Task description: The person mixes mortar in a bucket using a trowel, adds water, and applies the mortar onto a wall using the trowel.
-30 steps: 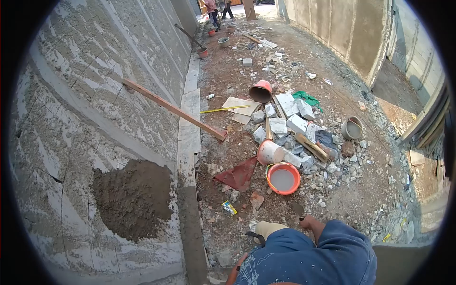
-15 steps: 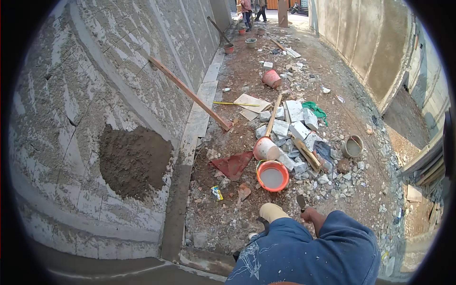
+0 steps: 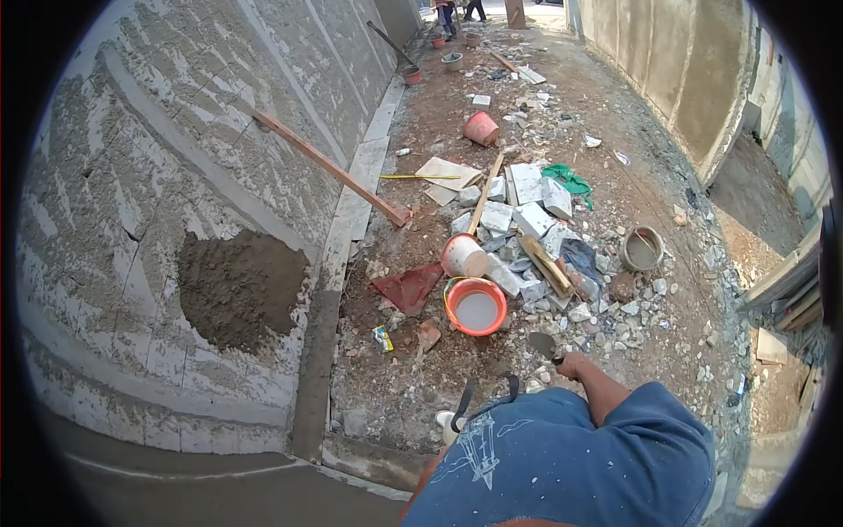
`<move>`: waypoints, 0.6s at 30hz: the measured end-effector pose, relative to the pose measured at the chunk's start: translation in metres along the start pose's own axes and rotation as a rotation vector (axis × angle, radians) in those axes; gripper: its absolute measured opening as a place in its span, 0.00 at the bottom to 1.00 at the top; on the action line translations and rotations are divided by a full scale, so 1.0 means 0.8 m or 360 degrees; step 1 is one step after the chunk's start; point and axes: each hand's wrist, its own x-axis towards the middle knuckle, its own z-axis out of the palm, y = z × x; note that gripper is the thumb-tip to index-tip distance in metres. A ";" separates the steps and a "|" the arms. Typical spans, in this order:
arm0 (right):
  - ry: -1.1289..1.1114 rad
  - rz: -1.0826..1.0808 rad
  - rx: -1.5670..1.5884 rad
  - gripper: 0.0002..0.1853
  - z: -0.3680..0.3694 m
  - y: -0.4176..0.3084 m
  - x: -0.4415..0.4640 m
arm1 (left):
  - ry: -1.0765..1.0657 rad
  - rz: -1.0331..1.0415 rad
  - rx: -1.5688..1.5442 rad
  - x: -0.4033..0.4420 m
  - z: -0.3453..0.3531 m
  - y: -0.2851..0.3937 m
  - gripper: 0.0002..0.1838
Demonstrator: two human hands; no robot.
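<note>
My right hand [image 3: 575, 365] is closed around the handle of a trowel [image 3: 543, 343], its blade low over the rubble in front of my blue shirt. Just beyond it to the left stands an orange bucket [image 3: 500, 322] of greyish liquid. A white-and-red bucket [image 3: 465, 256] lies tipped against it. My left hand is out of sight; only a sliver of that arm [image 3: 427, 481] shows beside the shirt. On the wall at left is a dark patch of wet mortar [image 3: 241, 290].
A wooden plank [image 3: 325, 167] leans on the wall. Broken blocks [image 3: 531, 220] and wood scraps are heaped ahead, with a grey bucket [image 3: 642, 249] to their right. Farther off lies a red bucket [image 3: 481, 128]. People's legs [image 3: 447, 19] show at the far end.
My right hand and the trowel have shifted slightly left and up, and the blade now lies flatter. The view has tilted down and turned a little; the beige shape near my knees is gone.
</note>
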 end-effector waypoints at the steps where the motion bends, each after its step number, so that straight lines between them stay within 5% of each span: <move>1: -0.0017 0.0073 -0.0276 0.15 -0.007 0.034 0.016 | 0.0002 0.0030 0.0031 0.006 0.025 0.005 0.29; 2: -0.0038 0.0143 -0.0556 0.15 -0.009 0.070 0.032 | 0.0009 0.0070 0.0066 0.011 0.046 0.007 0.29; 5: -0.0376 0.0399 -0.0374 0.19 -0.006 0.186 0.044 | 0.0037 0.0186 0.0194 0.020 0.111 0.000 0.29; 9: -0.0126 0.0521 -0.0251 0.20 0.027 0.356 0.119 | 0.0198 0.0335 0.0304 0.016 0.174 -0.025 0.29; 16: -0.0167 -0.0096 -0.1010 0.13 -0.025 0.214 0.119 | 0.0442 0.0630 0.0756 -0.050 0.240 -0.102 0.28; 18: -0.0124 -0.0332 -0.1226 0.12 -0.025 0.155 0.135 | 0.0544 0.0443 0.0665 -0.073 0.252 -0.090 0.26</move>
